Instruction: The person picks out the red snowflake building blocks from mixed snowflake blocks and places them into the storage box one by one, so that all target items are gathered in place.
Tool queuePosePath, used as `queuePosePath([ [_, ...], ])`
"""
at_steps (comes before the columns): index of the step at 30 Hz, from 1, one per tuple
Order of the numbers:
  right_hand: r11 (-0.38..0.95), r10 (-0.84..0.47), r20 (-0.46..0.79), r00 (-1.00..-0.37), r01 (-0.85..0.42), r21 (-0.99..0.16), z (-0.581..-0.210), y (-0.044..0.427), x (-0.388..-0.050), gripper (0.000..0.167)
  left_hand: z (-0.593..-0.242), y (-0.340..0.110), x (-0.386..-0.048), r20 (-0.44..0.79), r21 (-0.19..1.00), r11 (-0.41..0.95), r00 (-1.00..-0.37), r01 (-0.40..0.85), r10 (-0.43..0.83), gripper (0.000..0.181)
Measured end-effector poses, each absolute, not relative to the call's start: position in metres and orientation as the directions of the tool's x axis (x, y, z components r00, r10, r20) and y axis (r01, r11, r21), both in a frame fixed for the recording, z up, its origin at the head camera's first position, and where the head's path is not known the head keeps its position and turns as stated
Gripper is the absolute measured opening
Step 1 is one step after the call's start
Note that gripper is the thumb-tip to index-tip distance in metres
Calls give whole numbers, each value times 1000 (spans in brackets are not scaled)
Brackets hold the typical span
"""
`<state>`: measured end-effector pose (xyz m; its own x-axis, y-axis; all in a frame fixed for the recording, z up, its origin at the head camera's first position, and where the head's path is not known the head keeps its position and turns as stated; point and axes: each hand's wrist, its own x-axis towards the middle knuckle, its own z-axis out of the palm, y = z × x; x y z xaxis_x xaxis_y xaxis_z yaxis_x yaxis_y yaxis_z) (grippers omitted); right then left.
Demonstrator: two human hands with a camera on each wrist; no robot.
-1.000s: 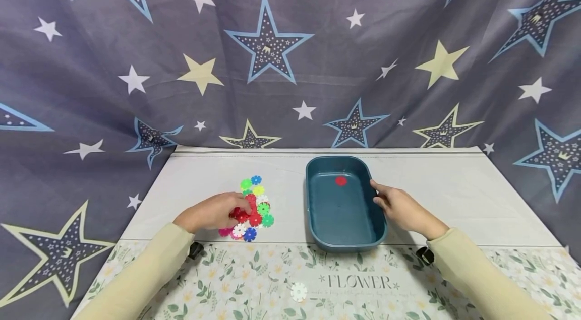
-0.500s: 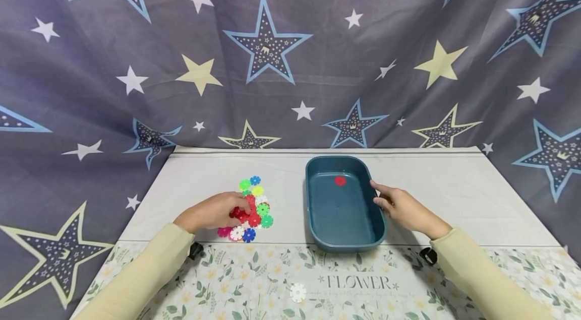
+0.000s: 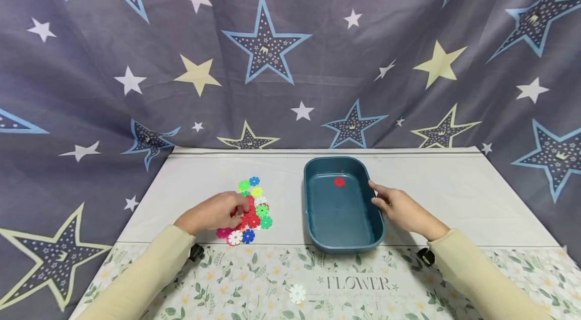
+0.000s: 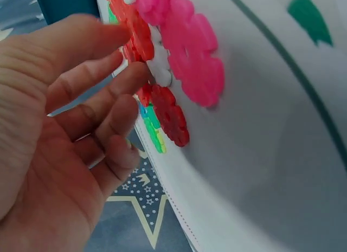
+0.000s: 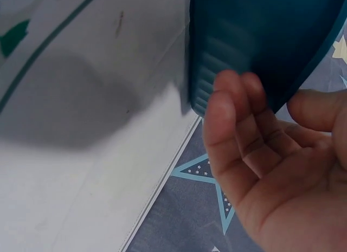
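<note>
In the head view, my left hand (image 3: 222,211) hovers low at the left side of a pile of colourful flower-shaped plastic discs. Its thumb and fingers stand apart and bent over the red discs (image 3: 252,220). In the left wrist view, the fingertips meet or nearly meet a red disc (image 4: 142,38); a firm hold does not show. Pink discs (image 4: 192,51) lie close by. My right hand (image 3: 404,210) holds the right rim of a dark teal plastic basin (image 3: 343,248), thumb at the rim and fingers against the outer wall. One red disc (image 3: 339,182) lies inside it.
A lone white disc (image 3: 297,294) lies on the flowered front part of the table cover (image 3: 245,279). Green (image 3: 266,222), blue (image 3: 248,236) and yellow (image 3: 256,192) discs edge the pile. A star-patterned curtain (image 3: 272,98) hangs behind the table.
Among the discs near my left hand, a white one has slid slightly toward the front left, and more red shows between the fingers. The right hand stays at the basin.
</note>
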<state>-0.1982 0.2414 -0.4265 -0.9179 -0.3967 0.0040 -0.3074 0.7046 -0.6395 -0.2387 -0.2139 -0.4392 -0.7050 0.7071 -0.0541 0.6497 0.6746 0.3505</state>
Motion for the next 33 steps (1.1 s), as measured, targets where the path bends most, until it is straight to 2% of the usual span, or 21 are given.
queuePosePath([
  [7,703,-402,13,-916,-318,-637,-428,241,-198,49,-441,-216,-237,-87,379,674,-701,634,708,19],
  [18,702,-404,36,-914,-335,-628,-431,242,-196,49,-446,-213,-236,-101,398,669,-695,628,712,12],
  [33,707,-413,46,-910,-352,-614,-427,240,-197,49,-445,-217,-245,69,409,669,-752,620,655,14],
])
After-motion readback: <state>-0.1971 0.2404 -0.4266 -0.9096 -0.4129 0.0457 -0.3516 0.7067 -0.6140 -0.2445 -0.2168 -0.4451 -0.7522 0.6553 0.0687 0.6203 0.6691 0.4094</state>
